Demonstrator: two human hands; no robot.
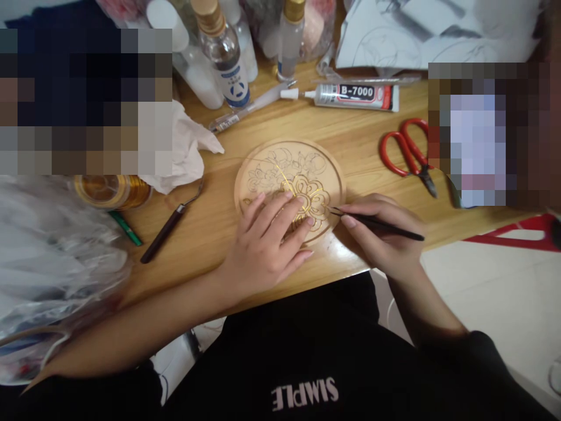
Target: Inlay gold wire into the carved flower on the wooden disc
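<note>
A round wooden plate (338, 165) lies on the table with a floral line drawing on its face. Gold wire (316, 192) outlines a flower on the plate's right part, and a loose length of it runs up toward the upper left. My left hand (265, 248) rests over the lower left of the plate, fingers spread, fingertips on the wire flower; its palm side is hidden. Between the thumb and fingers of my right hand (390, 225) are dark tweezers (405, 231), their tips at the flower's right edge.
Red-handled scissors (405, 153) and a B-7000 glue tube (357, 97) lie beyond the plate. Bottles (228, 64) and a pen (254, 108) are at the back. On the left are a hooked tool (163, 234), a wire spool (109, 192), crumpled tissue (184, 143) and plastic bags (56, 234).
</note>
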